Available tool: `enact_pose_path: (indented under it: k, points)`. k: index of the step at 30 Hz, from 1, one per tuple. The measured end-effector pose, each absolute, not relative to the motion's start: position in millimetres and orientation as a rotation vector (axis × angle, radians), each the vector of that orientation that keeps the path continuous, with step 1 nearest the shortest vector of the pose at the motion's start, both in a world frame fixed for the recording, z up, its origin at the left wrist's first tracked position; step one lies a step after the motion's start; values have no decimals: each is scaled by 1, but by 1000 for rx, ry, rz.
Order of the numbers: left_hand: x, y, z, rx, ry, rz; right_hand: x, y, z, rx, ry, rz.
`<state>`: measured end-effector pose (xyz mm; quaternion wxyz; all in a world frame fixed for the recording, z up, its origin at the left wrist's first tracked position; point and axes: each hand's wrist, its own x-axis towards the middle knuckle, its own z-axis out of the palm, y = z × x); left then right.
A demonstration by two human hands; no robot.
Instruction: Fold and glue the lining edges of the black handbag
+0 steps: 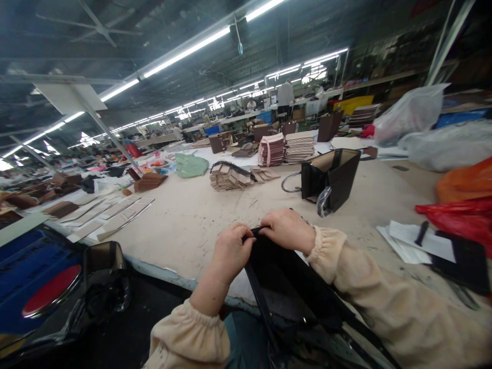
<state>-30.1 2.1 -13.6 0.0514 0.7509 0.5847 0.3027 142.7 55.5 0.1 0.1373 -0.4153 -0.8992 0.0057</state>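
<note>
We have the black bag (286,287) open at the near edge of the tabletop, low in our view. Its lower part runs out of the bottom of the view, and its dark interior is hard to make out. Our left hand (232,248) and right hand (288,228) each pinch its far rim, the grip of both closed on it; the fingers partly hide the edge they hold, and our right sleeve (357,261) covers some of one side.

Beyond, on the pale, marked tabletop (184,220), we see a dark handbag (340,182) with a wrapped handle (324,201), and stacked panels (300,147). Plastic cuts off our view of the surface at the right. At lower left, a red seat (52,291) sits beside another bag (104,259), its lower part lost in shadow. Ceiling lights (188,51) cross the large workroom, where a standing person (285,95) is too blurred to read.
</note>
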Motion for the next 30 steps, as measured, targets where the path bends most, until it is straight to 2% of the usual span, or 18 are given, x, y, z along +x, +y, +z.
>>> enact_pose_path:
  k: [8, 30]
  points:
    - [-29, 3, -13, 2276, 1686, 964, 142, 55, 2, -1202, -2618, -3]
    - [-20, 0, -18, 2216, 1864, 991, 144, 54, 3, -1223, -2631, 97]
